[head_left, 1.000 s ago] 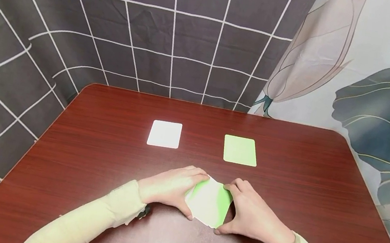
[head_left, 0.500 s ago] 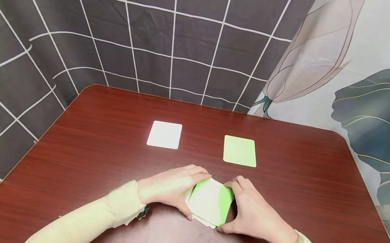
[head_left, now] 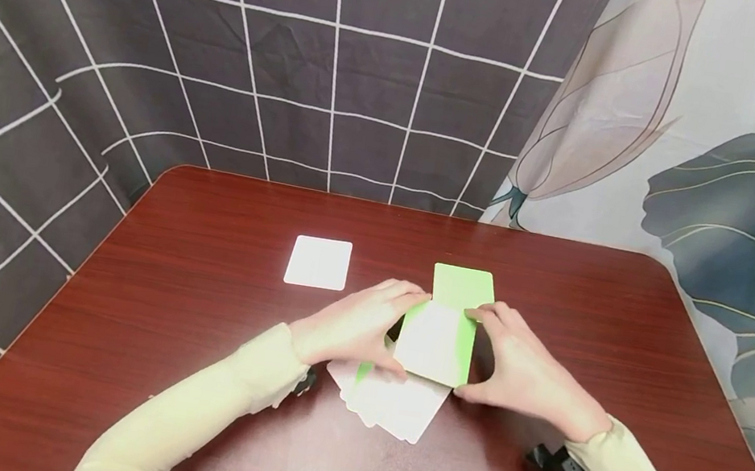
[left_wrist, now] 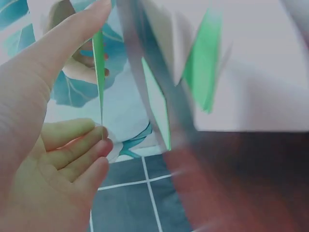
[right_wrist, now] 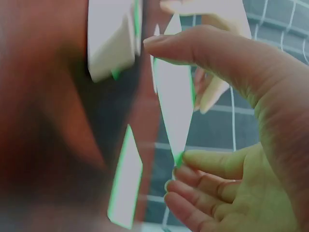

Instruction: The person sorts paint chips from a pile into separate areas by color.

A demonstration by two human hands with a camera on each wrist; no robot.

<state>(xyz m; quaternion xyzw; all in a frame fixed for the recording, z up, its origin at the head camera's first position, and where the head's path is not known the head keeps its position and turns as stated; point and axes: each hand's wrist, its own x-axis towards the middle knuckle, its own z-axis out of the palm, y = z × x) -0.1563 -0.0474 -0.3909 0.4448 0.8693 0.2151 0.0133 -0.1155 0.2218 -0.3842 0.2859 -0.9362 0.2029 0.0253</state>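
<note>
A square green card (head_left: 430, 345), whitened by glare over most of its face, is held up between both hands. My left hand (head_left: 364, 323) pinches its left corners, thumb at the near one and fingers at the far one. On the right side, my right hand (head_left: 534, 365) grips it the same way. Edge-on, the held card (left_wrist: 99, 72) shows as a thin green strip in the left wrist view. Beneath and nearer the body, a fanned pile of cards (head_left: 399, 410), white with a green sliver, lies on the table, partly covered by the held card and left hand.
A single white card (head_left: 318, 263) lies at the back left of the red-brown table (head_left: 215, 244). At the back right lies a green card (head_left: 461, 287), its near part overlapped in view by the held card. Curtains hang behind the table.
Both hands have moved forward and up with the green card, away from the pile. The pile, earlier between the hands, now shows fanned out on the table.
</note>
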